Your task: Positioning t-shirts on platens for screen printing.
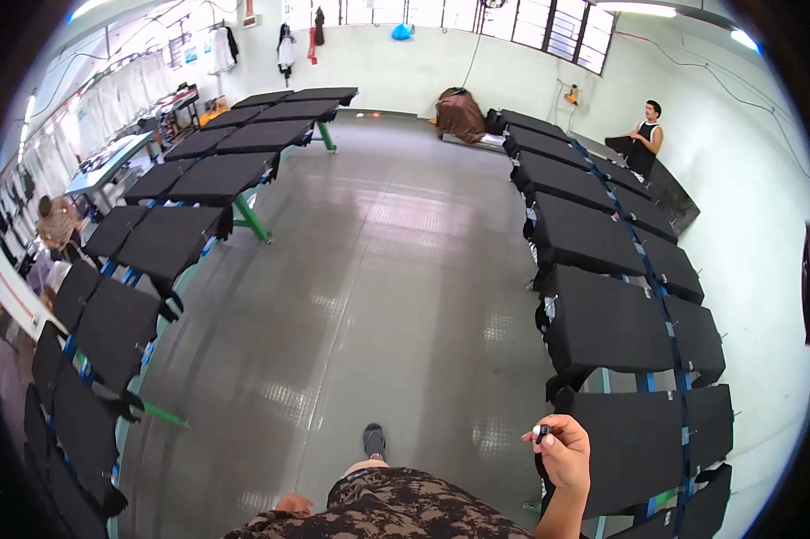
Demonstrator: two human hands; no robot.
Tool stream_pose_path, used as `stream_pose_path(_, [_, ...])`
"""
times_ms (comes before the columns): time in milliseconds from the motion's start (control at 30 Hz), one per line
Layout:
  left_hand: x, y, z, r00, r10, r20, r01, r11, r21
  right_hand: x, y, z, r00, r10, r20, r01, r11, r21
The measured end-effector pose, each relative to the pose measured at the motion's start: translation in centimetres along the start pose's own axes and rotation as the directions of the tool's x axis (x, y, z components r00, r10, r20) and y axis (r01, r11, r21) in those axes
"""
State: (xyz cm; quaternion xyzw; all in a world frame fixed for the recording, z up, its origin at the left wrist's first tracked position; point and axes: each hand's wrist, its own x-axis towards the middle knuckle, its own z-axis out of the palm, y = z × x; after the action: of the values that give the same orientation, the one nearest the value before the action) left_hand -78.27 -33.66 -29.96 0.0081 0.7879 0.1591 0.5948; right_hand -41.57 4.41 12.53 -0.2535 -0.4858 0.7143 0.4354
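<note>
My right hand (pixel 562 454) is raised at the lower right, pinching a small black and white object (pixel 541 433) too small to make out clearly. It is in front of the nearest black fabric panel (pixel 634 454) on a long blue-railed rack, where panels lie in two rows with small metal clips at their edges. My left hand (pixel 293 504) shows at the bottom edge, partly hidden beside my camouflage-patterned clothing, its fingers unclear. My socked foot (pixel 374 440) is on the grey floor.
Another rack of black panels (pixel 167 242), on green legs, runs along the left. A person (pixel 646 135) stands behind the right rack holding something dark. A second person (pixel 57 218) is among hanging garments at the far left. A brown-covered object (pixel 459 112) sits by the back wall.
</note>
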Motion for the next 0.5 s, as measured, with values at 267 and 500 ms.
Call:
stream_pose_path(267, [3.7,27.2,-10.6,0.865,0.493,-0.092,-0.382,0.766,0.516,10.5,-0.7,5.4,0.996,0.066,0.058,-0.060,0.993,-0.098])
stream_pose_path(500, [1.4,42.4,-11.1,0.828,0.522,-0.204,-0.524,0.850,0.048,14.9,1.7,4.5,0.995,0.088,-0.037,-0.090,0.995,-0.050])
